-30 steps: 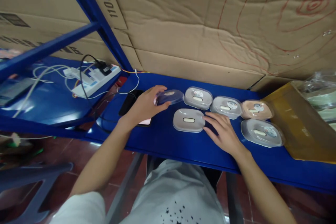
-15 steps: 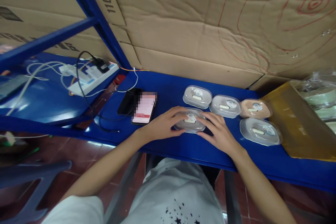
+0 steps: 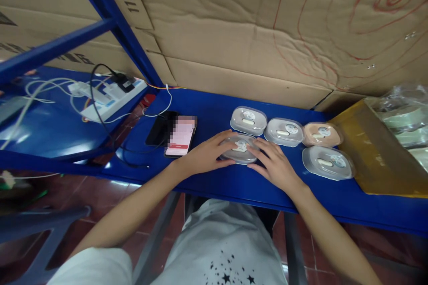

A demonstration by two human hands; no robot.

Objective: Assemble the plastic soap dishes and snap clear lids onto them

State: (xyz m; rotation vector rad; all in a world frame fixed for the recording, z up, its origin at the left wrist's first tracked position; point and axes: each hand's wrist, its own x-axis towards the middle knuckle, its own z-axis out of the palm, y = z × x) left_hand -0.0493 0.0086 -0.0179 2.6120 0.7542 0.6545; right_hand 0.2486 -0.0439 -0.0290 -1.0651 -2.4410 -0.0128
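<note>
A grey lidded plastic box [image 3: 240, 156] with a round sticker on top sits on the blue table, gripped from both sides. My left hand [image 3: 214, 154] holds its left end, fingers along the far edge and thumb at the near edge. On the right end, my right hand [image 3: 273, 162] has its fingers curved over the lid. Parts of the sticker and lid are covered by fingertips. Just behind stands another grey box [image 3: 248, 121]. To the right are a second grey box [image 3: 284, 132], a peach-coloured box [image 3: 323, 134] and a nearer grey one [image 3: 327, 163].
A brown-taped carton [image 3: 381, 156] with wrapped pale items stands at the right. Left of my hands lie a lit phone [image 3: 181, 138] and a dark phone [image 3: 156, 130] with cables. A white power strip [image 3: 113, 100] sits further left. Cardboard [image 3: 234, 31] walls the back.
The view has shifted slightly, so everything sits a little further left and higher. Both hands keep their hold on the same box, with only slight finger movement.
</note>
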